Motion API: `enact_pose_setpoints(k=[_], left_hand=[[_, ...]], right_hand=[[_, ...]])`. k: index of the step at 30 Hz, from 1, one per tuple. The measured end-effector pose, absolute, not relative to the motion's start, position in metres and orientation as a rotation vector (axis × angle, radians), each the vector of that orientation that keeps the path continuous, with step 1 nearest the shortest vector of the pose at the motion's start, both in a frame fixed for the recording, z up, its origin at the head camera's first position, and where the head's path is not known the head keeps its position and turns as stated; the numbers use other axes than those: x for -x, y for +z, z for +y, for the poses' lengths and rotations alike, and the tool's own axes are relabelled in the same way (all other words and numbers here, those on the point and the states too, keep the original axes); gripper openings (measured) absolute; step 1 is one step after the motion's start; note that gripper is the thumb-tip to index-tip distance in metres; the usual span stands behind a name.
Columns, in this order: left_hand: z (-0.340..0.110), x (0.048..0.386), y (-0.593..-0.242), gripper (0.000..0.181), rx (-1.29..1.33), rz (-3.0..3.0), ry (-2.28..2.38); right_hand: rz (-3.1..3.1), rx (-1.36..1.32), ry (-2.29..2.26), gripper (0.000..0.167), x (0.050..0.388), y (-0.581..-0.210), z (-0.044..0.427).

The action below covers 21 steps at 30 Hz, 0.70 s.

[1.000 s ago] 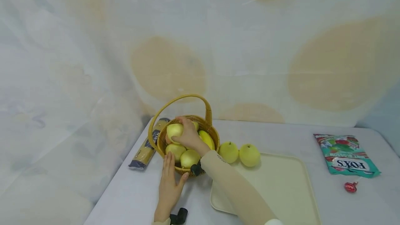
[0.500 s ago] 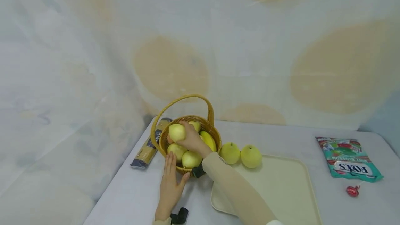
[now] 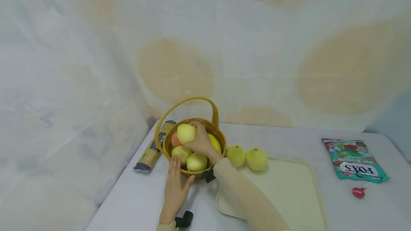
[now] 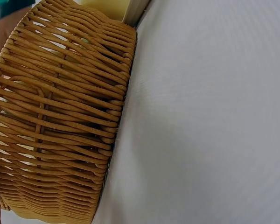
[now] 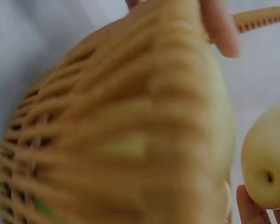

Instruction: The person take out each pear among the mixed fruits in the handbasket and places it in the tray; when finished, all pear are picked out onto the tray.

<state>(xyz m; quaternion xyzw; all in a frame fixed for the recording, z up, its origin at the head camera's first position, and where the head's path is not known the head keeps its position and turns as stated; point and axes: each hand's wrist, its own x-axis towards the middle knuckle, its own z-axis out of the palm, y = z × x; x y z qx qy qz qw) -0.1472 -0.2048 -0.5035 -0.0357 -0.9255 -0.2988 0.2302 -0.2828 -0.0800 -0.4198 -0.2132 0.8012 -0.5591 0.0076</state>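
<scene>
My right hand (image 3: 203,142) holds a pale yellow pear (image 3: 186,133) just over the wicker basket (image 3: 192,120), thumb and fingers round its sides. In the right wrist view the pear (image 5: 266,163) shows a dark dimple. Below it in the basket lie two more yellow pears (image 3: 197,162), a reddish fruit (image 3: 175,140) and a yellow banana (image 3: 214,142), partly hidden by my right hand. My left hand (image 3: 174,191) rests against the basket's front left, its fingers straight over the rim and its thumb spread. Woven wall (image 4: 60,116) fills much of the left wrist view.
Two yellow-green pears (image 3: 256,159) sit right of the basket, at the back left corner of a cream tray (image 3: 289,188). A pasta packet (image 3: 147,158) lies left of the basket. Far right are a green FOX'S bag (image 3: 356,161) and a red wrapped candy (image 3: 358,192).
My right hand has lifted the pear a little and shifted it to the right, uncovering the reddish fruit. My left hand has stayed at the basket rim.
</scene>
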Motion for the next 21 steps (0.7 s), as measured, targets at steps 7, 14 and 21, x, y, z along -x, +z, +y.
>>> enact_pose_setpoints(k=[7,14,21], left_hand=[[-0.204,0.149,-0.502,0.085,0.093,-2.564,-0.859],[-0.204,0.151,-0.501,0.085,0.111,-2.561,-0.843],[-0.204,0.147,-0.5,0.086,0.106,-2.564,-0.835]], right_hand=[[2.521,0.631,-1.813,0.083,0.284,-0.41,-0.052],[2.511,0.553,-1.948,0.082,0.285,-0.401,-0.023],[2.489,0.521,-2.031,0.082,0.278,-0.397,0.001]])
